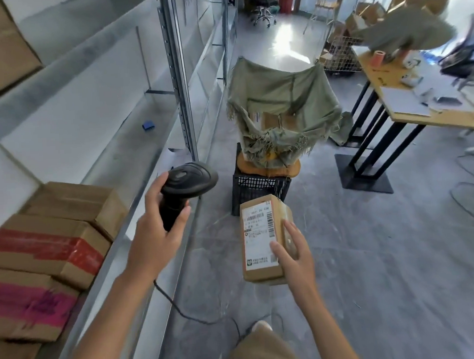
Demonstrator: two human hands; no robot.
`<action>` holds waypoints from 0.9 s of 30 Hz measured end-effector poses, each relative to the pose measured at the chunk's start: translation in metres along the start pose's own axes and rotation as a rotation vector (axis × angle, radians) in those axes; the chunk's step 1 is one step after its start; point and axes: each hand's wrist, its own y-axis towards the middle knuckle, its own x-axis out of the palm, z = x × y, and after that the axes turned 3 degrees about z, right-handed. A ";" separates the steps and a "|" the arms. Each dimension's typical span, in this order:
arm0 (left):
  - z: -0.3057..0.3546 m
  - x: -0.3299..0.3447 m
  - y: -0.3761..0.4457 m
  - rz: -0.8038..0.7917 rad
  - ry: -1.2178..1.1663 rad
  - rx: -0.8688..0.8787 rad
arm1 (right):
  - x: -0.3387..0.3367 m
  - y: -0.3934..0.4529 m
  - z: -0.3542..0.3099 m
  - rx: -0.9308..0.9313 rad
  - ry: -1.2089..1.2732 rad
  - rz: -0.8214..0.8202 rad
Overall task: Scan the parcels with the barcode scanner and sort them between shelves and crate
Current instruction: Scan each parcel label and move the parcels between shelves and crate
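Observation:
My left hand grips the handle of a black barcode scanner, whose head points right, above the shelf edge. My right hand holds a brown cardboard parcel over the floor, thumb on its white label, label side up. Ahead stands a black crate with an orange cushion on top and a green sack holding more parcels. Several taped cardboard boxes lie on the metal shelf at my left.
The scanner's cable trails down across the grey floor. A small blue object lies farther along the shelf. At the right stands a wooden table with black legs, papers and clutter. A wire cart and chairs stand in the background.

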 end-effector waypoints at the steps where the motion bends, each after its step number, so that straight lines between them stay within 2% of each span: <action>1: -0.006 0.002 0.013 -0.001 0.023 0.008 | 0.001 0.009 -0.001 0.001 0.003 0.006; 6: -0.032 0.031 0.077 0.027 0.012 0.011 | -0.001 0.056 0.000 0.038 0.020 0.044; 12: -0.059 0.104 0.143 0.073 0.038 0.022 | -0.011 0.142 0.005 0.073 0.034 0.050; 19: -0.085 0.189 0.235 -0.037 0.138 -0.074 | -0.017 0.280 -0.011 0.069 0.059 0.000; 27: -0.110 0.259 0.326 -0.019 0.074 -0.124 | -0.003 0.402 -0.019 0.105 0.059 -0.012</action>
